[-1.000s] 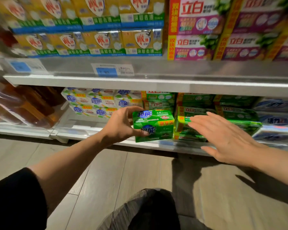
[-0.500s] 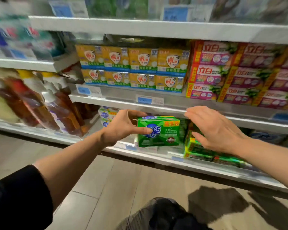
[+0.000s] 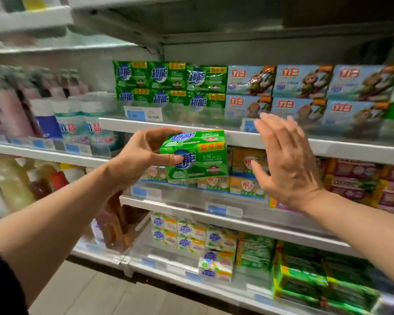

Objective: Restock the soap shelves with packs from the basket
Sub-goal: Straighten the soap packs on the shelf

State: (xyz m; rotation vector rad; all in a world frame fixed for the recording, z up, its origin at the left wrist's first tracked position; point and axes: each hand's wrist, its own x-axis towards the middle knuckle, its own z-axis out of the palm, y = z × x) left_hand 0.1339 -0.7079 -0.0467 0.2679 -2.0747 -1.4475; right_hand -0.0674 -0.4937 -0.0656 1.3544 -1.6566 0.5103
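My left hand [image 3: 137, 153] grips a green soap pack [image 3: 200, 155] by its left end, thumb on the front face, and holds it in the air in front of a white shelf edge [image 3: 168, 126]. Just above that edge stand matching green soap packs [image 3: 168, 85], two high, at the left of the upper shelf. My right hand [image 3: 284, 160] hovers open to the right of the held pack, fingers spread and straight, touching nothing. The basket is out of view.
Blue monkey-print soap packs [image 3: 305, 92] fill the upper shelf to the right. Yellow packs [image 3: 246, 171] and pink packs [image 3: 359, 180] sit one shelf down. White and green packs [image 3: 191, 237] lie on the bottom shelf. Bottles [image 3: 73, 123] crowd the left bay.
The view has swung upward from the bottom shelf. My left hand has raised the green pack from the low shelf to the level of the upper shelf edge, and my right hand rose alongside it.
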